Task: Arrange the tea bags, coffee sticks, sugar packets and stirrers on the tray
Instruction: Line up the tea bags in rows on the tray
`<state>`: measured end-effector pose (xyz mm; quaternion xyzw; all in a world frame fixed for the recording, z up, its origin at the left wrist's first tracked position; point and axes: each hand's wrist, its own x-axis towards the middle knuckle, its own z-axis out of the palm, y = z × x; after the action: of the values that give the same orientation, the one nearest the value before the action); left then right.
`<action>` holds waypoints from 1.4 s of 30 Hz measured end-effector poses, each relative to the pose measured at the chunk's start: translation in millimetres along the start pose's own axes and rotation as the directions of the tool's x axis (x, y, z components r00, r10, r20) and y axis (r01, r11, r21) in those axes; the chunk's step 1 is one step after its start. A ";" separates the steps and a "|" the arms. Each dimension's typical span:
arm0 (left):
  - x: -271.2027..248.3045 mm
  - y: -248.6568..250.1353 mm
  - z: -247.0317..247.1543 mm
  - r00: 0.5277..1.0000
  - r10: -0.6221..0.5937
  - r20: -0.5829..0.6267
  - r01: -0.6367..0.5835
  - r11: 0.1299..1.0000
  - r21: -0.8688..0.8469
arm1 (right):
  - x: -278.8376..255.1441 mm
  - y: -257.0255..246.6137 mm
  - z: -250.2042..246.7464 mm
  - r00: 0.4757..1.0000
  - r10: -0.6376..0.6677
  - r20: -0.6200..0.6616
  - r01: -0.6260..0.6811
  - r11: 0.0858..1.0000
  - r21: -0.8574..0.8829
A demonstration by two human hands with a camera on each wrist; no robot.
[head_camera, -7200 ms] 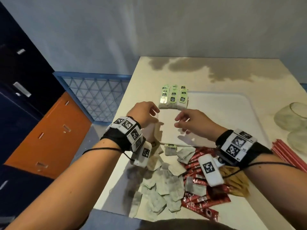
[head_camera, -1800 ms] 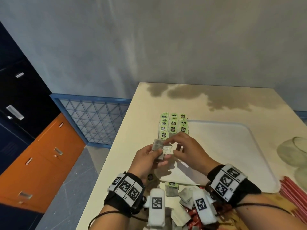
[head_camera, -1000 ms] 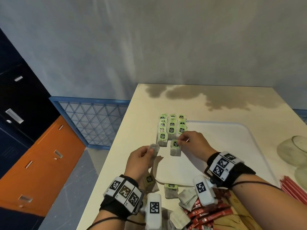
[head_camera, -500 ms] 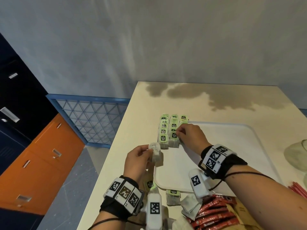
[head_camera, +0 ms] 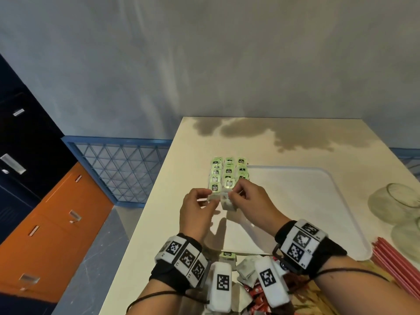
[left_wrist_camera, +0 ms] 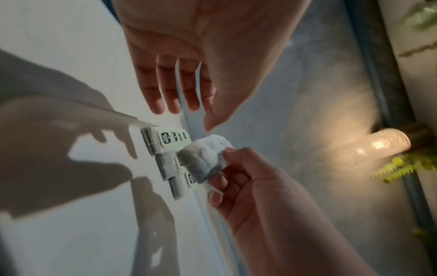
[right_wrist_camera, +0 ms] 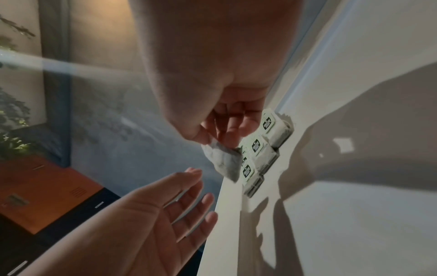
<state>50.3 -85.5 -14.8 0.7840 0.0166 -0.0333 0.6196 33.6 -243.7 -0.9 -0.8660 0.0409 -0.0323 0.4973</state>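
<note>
Head view: right hand (head_camera: pixel 252 203) pinches a pale paper tea bag (head_camera: pixel 228 203) above the white plastic tray (head_camera: pixel 306 201), just short of the green-tagged tea bag rows (head_camera: pixel 228 176) in the tray's far left corner; left hand (head_camera: pixel 197 214) is beside it.

Left wrist view: left hand (left_wrist_camera: pixel 189 46) has loose, straight fingers and holds nothing.

Right wrist view: thumb and fingers (right_wrist_camera: pixel 232 128) clamp the bag's top edge.

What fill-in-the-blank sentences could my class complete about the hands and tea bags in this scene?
1. The loose tea bag is pinched in the grip of the person's ___ hand.
2. The left hand is open and holds ___.
3. The arranged tea bags form ___ columns at the far left corner of the white tray.
Missing words: right; nothing; three.
</note>
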 end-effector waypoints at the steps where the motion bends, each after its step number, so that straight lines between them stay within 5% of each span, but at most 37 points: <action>1: -2.3 0.3 2.2 0.999 0.038 -0.003 -0.038 0.997 0.070 | -1.8 0.0 -2.8 1.000 0.010 -0.013 -0.010 1.000 -0.007; 5: -19.3 8.3 19.5 0.989 0.077 0.129 -0.093 0.988 0.121 | -11.0 -0.5 -12.3 1.000 -0.002 -0.026 0.000 0.998 -0.068; 9: -25.6 12.1 30.4 0.988 0.109 0.112 -0.116 0.991 0.059 | -18.9 0.5 -12.2 0.999 -0.044 -0.016 0.043 0.996 -0.083; 16: -17.8 5.4 27.6 0.992 0.060 0.113 -0.061 0.998 0.005 | -18.3 12.6 -21.1 0.997 0.042 -0.064 -0.031 0.986 0.163; 23: -6.5 -4.1 14.8 0.955 0.004 0.297 -0.017 0.999 0.042 | -9.8 32.9 -20.8 0.978 0.163 0.127 -0.194 0.936 0.293; 28: 44.7 -4.4 -7.3 0.976 0.043 0.213 -0.122 0.920 0.373 | 12.9 48.7 -26.7 0.953 0.295 0.066 -0.302 0.924 0.234; 32: 76.2 -1.5 -9.0 0.938 0.004 0.346 -0.218 0.785 0.580 | 29.6 51.7 -25.7 0.946 0.319 -0.058 -0.299 0.928 0.221; 36: 91.2 -5.3 -1.1 0.903 -0.087 0.421 -0.233 0.725 0.648 | 41.3 52.8 -20.2 0.936 0.329 -0.123 -0.304 0.935 0.184; 42: 103.0 -11.2 2.3 0.915 -0.012 0.404 -0.283 0.695 0.661 | 51.6 54.7 -12.8 0.925 0.356 -0.129 -0.333 0.927 0.172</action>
<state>152.2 -86.7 -33.7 0.9382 -0.1761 -0.1405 0.2628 81.5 -287.4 -40.9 -0.8009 0.2297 -0.0156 0.5527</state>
